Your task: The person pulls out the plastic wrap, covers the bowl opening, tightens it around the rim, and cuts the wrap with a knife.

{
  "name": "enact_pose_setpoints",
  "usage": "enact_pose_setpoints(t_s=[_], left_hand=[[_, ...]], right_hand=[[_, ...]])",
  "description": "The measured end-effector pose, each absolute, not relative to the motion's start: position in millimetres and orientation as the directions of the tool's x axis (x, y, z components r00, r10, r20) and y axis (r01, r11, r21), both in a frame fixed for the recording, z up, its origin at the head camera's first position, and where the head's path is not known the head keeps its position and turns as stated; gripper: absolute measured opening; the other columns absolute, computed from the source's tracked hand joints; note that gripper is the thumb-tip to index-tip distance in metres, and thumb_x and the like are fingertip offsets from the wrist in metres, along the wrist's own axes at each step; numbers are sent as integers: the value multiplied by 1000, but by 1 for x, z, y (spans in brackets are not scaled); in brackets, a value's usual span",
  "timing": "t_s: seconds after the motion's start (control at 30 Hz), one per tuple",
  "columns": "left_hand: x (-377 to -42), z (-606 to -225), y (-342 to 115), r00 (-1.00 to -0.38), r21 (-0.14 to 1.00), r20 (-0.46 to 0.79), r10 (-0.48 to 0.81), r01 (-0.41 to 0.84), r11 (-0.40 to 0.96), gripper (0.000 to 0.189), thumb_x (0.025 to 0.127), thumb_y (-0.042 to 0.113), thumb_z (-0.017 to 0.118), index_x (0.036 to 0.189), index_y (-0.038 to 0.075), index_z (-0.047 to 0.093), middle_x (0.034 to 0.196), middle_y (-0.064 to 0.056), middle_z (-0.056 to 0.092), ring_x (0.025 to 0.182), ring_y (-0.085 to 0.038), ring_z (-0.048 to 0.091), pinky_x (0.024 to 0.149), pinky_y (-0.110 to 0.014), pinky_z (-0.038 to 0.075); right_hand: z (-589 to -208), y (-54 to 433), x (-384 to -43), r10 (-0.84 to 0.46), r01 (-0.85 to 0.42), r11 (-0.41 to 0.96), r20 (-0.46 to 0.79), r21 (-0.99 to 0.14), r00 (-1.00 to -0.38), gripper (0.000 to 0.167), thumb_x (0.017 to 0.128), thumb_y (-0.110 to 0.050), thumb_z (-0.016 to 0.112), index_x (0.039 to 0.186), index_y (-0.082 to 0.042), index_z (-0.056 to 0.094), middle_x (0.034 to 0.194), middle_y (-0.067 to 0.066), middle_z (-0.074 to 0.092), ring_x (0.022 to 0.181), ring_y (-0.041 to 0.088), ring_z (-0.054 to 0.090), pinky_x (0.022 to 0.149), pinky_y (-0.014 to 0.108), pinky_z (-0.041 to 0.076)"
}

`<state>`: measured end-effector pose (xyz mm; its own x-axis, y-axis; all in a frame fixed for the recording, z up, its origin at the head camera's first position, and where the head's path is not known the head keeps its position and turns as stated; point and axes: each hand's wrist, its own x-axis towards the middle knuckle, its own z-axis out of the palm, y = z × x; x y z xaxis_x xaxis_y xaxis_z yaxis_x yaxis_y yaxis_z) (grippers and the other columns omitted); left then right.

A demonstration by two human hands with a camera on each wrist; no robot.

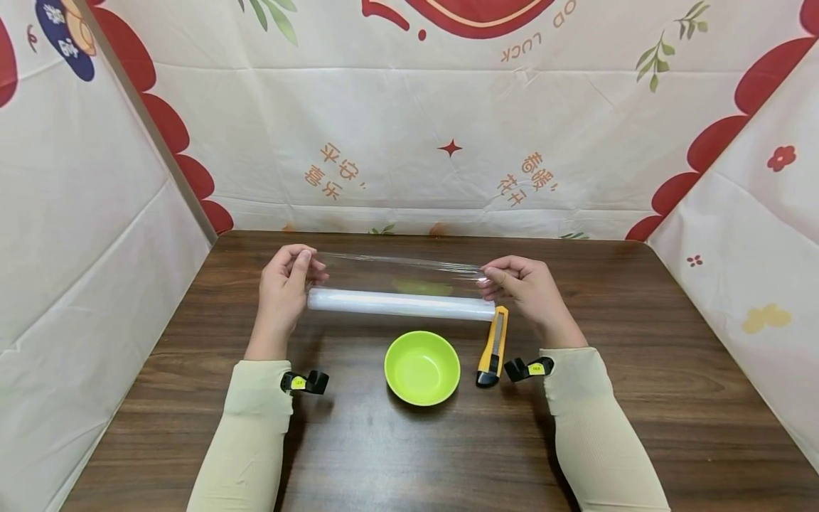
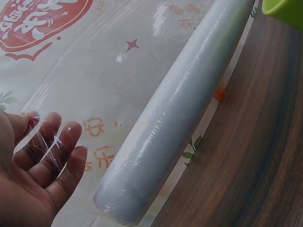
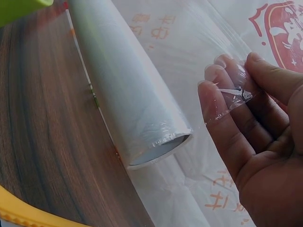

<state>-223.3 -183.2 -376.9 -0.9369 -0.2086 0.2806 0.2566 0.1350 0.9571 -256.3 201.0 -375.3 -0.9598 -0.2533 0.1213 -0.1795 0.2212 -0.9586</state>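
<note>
A roll of clear plastic wrap (image 1: pixel 402 304) lies crosswise beyond a green bowl (image 1: pixel 422 368). My left hand (image 1: pixel 286 279) pinches the left corner of the film's loose end between thumb and fingers. At the other corner my right hand (image 1: pixel 523 286) pinches the film the same way. Between them the transparent film (image 1: pixel 397 262) is stretched into a nearly straight edge. In the left wrist view film creases run across the fingers (image 2: pixel 66 176). The roll's hollow core (image 3: pixel 158 152) shows in the right wrist view, beside the right hand.
A yellow utility knife (image 1: pixel 493 348) lies right of the bowl, its upper end close to the roll's right end. The brown wooden table (image 1: pixel 384 462) meets a printed white cloth (image 1: pixel 409 142) at the back, with cloth panels at both sides.
</note>
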Motion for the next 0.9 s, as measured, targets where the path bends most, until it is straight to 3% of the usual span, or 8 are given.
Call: enact_pose_setpoints(t_s=[0.23,0.4,0.8,0.9], left_hand=[[-223,-377,-183,-935,956,287,-209,267,119,21,101,28,49,104,10,60,82,0,68,73,-16,68,71,-33,58],[-223,-376,-183,-933,955,291,-213,270,121,19,101,28,49,103,12,60,84,-8,69,73,-18,68,71,-35,58],[-223,-377,-184,-932,954,294,-213,272,126,21,101,30,49,102,12,60,79,5,67,72,-16,68,69,-31,57],[-223,-375,-184,-931,954,292,-217,270,129,21,101,29,50,103,12,61,81,1,68,72,-17,68,70,-30,57]], right_hand=[[-376,202,-256,-256,-182,217,124,-959,-959,40,94,-26,63,112,11,60,87,6,75,77,21,73,71,39,60],[-375,202,-256,-258,-187,215,129,-958,-957,40,94,-26,63,112,10,60,86,2,75,78,22,73,71,38,60],[-375,202,-256,-263,-206,219,145,-954,-954,37,95,-23,62,111,9,61,86,2,75,76,18,73,70,35,60],[-375,202,-256,-266,-211,218,150,-953,-952,37,95,-23,63,111,10,61,86,3,75,76,18,73,69,35,60]])
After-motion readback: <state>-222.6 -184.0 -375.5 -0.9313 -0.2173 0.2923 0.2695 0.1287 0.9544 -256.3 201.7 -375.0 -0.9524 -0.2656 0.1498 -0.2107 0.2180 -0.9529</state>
